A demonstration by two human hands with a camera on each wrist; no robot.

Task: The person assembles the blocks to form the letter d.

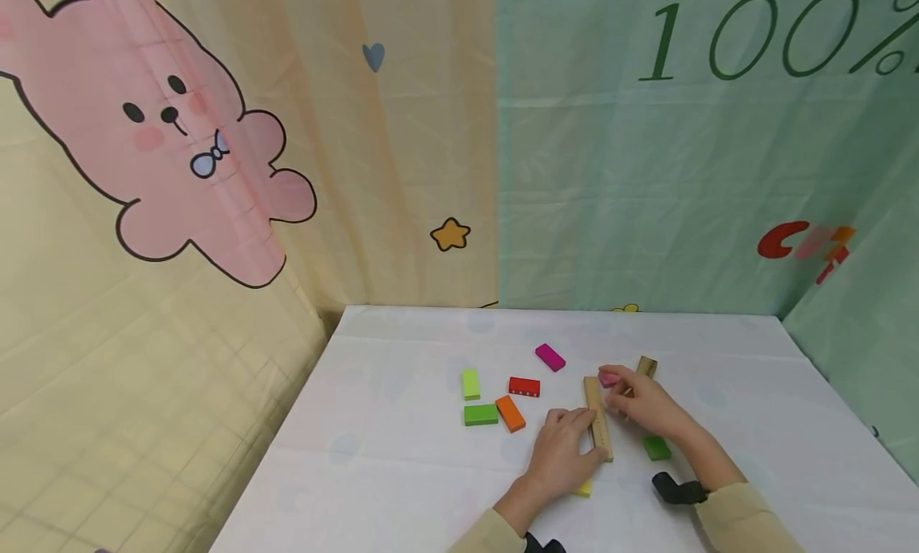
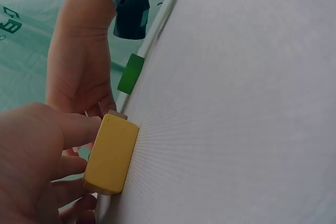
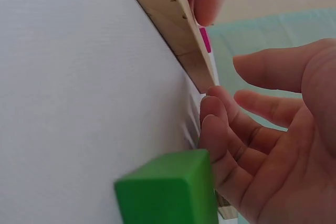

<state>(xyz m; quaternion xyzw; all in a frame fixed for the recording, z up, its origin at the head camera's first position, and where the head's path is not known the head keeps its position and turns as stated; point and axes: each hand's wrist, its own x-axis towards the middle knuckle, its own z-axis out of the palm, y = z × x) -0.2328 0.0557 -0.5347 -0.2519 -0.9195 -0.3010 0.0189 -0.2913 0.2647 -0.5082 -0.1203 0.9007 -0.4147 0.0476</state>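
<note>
My left hand (image 1: 563, 453) holds a long pale wooden strip (image 1: 598, 425), its thumb by the near end and its fingers along the left side. A yellow block (image 2: 112, 153) stands close in front of those fingers, mostly covered in the head view. Just right of the strip's far end, my right hand (image 1: 649, 401) hovers with thumb and fingers apart; the right wrist view shows nothing between them. Below its index finger sits a pink block (image 1: 608, 379), partly hidden. A second wooden piece (image 1: 647, 367) lies behind that hand.
A green block (image 1: 656, 448) lies below the right hand. Left of the strip are magenta (image 1: 550, 357), red (image 1: 524, 387), orange (image 1: 510, 414), lime (image 1: 470, 384) and green (image 1: 481, 415) blocks on the white table (image 1: 345, 489). Printed curtains surround it.
</note>
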